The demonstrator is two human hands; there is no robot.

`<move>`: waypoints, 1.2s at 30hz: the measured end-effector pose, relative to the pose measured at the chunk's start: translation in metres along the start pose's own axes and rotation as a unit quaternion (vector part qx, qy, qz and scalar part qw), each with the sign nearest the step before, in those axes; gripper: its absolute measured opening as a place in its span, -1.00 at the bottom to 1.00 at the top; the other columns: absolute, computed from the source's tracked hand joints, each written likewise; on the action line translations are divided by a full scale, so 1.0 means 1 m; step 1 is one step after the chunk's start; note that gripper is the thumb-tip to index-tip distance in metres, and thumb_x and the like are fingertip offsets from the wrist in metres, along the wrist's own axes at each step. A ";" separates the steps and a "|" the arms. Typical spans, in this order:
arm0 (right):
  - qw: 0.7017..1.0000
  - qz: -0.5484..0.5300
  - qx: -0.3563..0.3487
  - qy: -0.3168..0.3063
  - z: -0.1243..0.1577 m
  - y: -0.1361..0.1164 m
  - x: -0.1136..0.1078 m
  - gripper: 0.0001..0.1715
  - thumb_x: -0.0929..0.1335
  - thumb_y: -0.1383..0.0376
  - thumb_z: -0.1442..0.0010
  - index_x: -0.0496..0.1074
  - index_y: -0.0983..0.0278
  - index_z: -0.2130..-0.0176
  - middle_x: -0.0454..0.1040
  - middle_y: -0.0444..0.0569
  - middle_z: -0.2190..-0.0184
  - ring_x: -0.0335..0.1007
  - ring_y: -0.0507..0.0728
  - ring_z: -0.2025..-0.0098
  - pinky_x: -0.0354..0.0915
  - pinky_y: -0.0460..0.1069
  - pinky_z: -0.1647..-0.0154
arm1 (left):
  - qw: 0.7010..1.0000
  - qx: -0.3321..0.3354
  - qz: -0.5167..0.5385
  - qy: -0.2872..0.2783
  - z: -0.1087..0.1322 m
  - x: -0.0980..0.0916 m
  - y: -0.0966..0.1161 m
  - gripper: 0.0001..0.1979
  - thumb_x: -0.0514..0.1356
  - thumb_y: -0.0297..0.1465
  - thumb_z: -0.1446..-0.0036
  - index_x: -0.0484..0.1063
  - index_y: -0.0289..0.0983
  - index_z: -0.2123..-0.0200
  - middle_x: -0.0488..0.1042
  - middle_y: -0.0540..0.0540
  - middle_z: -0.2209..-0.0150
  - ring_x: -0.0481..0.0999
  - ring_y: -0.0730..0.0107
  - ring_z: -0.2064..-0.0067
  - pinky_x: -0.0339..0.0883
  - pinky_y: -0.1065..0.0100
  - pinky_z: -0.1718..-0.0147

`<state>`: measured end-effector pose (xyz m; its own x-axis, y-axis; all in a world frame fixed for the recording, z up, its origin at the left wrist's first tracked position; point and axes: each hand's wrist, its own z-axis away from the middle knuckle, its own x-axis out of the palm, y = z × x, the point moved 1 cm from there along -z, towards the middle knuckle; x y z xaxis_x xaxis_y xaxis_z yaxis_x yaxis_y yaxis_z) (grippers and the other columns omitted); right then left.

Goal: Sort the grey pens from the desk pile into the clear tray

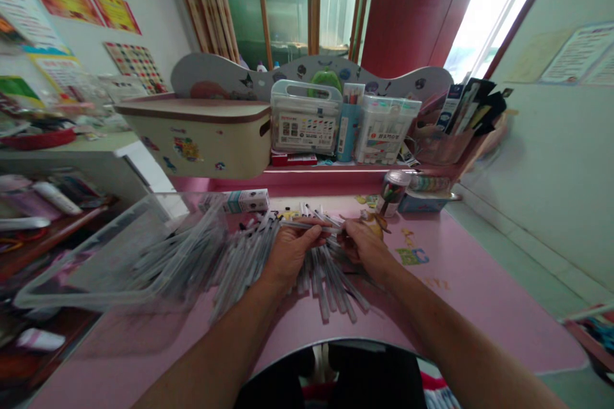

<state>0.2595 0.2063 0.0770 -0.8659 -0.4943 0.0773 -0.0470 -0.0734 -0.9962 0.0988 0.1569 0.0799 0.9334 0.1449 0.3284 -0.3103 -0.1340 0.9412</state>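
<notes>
Between my two hands a slim, clear pen lies crosswise above the desk. My left hand (293,248) has its fingers wrapped round the pen's barrel (307,225). At the pen's right end, my right hand (359,241) pinches the tip area; what exactly sits between those fingers is too small to tell. Under and beside the hands, many similar clear pens (243,264) are spread in a loose pile on the pink desk (460,294). To the left, a clear plastic bin (91,297) holds more of these pens.
Behind the pile stand a small white box (247,200) and a jar (393,193). A raised shelf carries a lidded cream box (206,144), clear marker cases (306,121) and a pen holder (439,140). A blue tin (425,202) sits at the back right.
</notes>
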 end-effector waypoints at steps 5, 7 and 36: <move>0.999 -0.031 0.005 -0.024 -0.001 0.000 0.000 -0.61 0.39 0.00 -0.08 0.26 0.23 0.42 0.09 -0.29 0.66 -0.12 -0.09 0.68 -0.19 -0.16 0.71 | 1.000 0.002 -0.001 -0.001 0.000 0.001 0.001 -0.83 0.34 -0.34 -0.05 0.61 -0.30 0.30 0.61 -0.13 0.28 0.57 0.41 0.29 0.46 0.45 0.30; 0.998 -0.055 0.013 -0.016 -0.001 -0.001 0.000 -0.62 0.40 0.01 -0.05 0.27 0.21 0.34 0.11 -0.31 0.65 -0.15 -0.09 0.69 -0.23 -0.16 0.71 | 1.000 0.003 0.003 0.003 0.000 0.001 0.001 -0.84 0.34 -0.34 -0.05 0.61 -0.30 0.31 0.61 -0.13 0.29 0.57 0.41 0.30 0.46 0.45 0.31; 0.999 -0.025 0.027 -0.030 -0.001 0.002 0.000 -0.50 0.29 -0.11 -0.17 0.30 0.27 0.44 0.24 -0.20 0.64 -0.03 -0.09 0.69 -0.17 -0.16 0.73 | 1.000 0.002 -0.007 0.002 0.000 0.003 0.001 -0.84 0.34 -0.35 -0.03 0.60 -0.31 0.32 0.61 -0.13 0.31 0.56 0.41 0.32 0.44 0.43 0.31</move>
<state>0.2589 0.2069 0.0746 -0.8319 -0.5394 0.1301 -0.0605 -0.1448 -0.9876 0.1011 0.1576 0.0813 0.9369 0.1518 0.3149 -0.2959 -0.1350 0.9456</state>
